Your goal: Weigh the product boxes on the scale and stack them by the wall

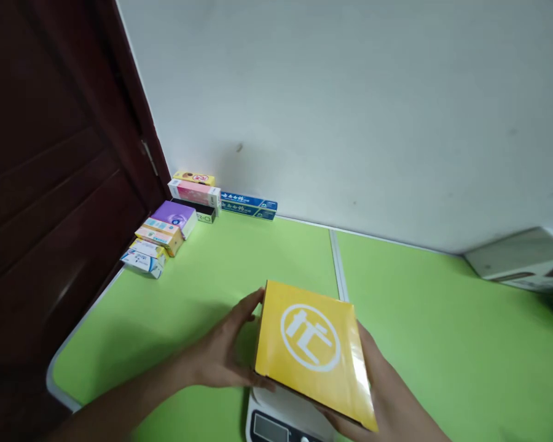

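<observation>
I observe my left hand [219, 353] and right hand [387, 393] gripping opposite sides of the glossy yellow cardboard box [304, 393], presumably for balance, above the white digital scale [281, 411]. Beyond, small cartons [172, 215] line the green table's [221, 264] edge, probably for order.

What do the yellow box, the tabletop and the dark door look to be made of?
The yellow box: likely cardboard with a glossy coating; crisp edges, bright glare streak.
The tabletop: perhaps laminate, smooth; even green with a pale edge strip.
The door: painted or varnished wood, possibly metal; grooved panels, faint sheen.
</observation>
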{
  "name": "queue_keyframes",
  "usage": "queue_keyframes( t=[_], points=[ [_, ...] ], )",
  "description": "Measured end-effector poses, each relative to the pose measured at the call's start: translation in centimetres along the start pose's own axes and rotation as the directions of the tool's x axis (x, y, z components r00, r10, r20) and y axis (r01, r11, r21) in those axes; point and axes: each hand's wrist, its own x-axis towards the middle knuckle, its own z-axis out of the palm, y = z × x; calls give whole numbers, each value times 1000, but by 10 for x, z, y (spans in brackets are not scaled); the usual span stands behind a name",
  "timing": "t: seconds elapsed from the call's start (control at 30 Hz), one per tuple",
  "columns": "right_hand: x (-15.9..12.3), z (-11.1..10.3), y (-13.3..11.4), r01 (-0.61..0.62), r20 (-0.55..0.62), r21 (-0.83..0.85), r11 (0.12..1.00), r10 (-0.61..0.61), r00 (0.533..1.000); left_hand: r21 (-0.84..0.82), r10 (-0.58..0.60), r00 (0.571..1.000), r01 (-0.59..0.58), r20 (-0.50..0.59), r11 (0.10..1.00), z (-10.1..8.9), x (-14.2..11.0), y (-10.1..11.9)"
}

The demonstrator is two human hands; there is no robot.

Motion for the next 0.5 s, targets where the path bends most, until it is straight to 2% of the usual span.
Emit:
queue_keyframes(
  t=[0.03,0.1,0.13,0.2,0.27,0.3,0.33,0.4,0.5],
  points=[
    [10,3,-4,1,-11,16,1000,-1,1000,17,7,999,-6,-41,1000,-6,1,1],
    [36,10,-9,2,-53,54,999,1,999,46,14,979,-4,-203,999,-17,5,-1],
    [52,15,-8,4,-82,70,998,1,997,46,14,950,0,-312,999,-21,9,-6],
    [89,25,-2,8,-135,101,995,6,991,5,-9,856,13,-516,1000,-29,20,-20],
    [127,36,7,0,-156,138,990,22,987,-60,-63,781,33,-621,998,-36,33,-39],
    [146,40,13,-4,-165,159,987,31,986,-78,-87,769,49,-634,996,-40,39,-49],
    [164,44,18,-8,-168,181,983,39,985,-83,-105,775,68,-623,994,-43,45,-57],
    [197,51,28,-15,-161,234,972,54,985,-61,-124,816,108,-564,992,-51,58,-70],
    [236,57,40,-34,-141,336,941,86,986,6,-164,858,190,-486,982,-61,78,-79]
  ],
)
